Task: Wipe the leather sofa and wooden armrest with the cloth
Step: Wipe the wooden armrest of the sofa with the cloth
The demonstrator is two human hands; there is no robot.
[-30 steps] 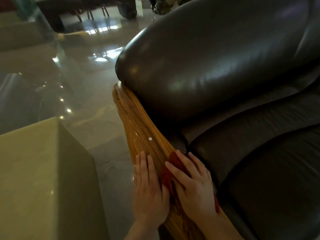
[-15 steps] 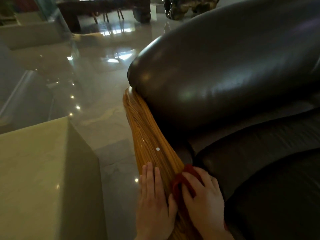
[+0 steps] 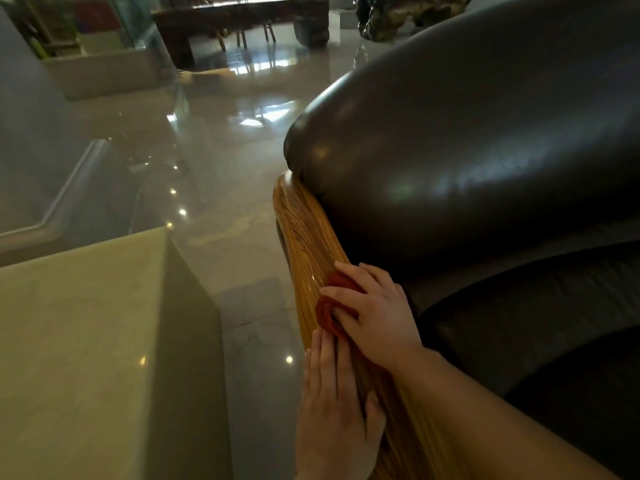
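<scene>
A dark brown leather sofa fills the right side, its padded arm bulging over a striped wooden armrest that runs from mid-frame down to the bottom. My right hand presses a bunched red cloth onto the armrest's top, fingers spread over it. Most of the cloth is hidden under that hand. My left hand lies flat on the armrest just behind the cloth, fingers together, holding nothing.
A pale stone-topped block stands close on the left, with a narrow strip of glossy tiled floor between it and the armrest. A dark wooden table and a glass panel stand far back.
My right hand has slid the red cloth forward along the armrest, away from me. My left hand stayed flat behind it. The view has shifted, showing more of the room.
</scene>
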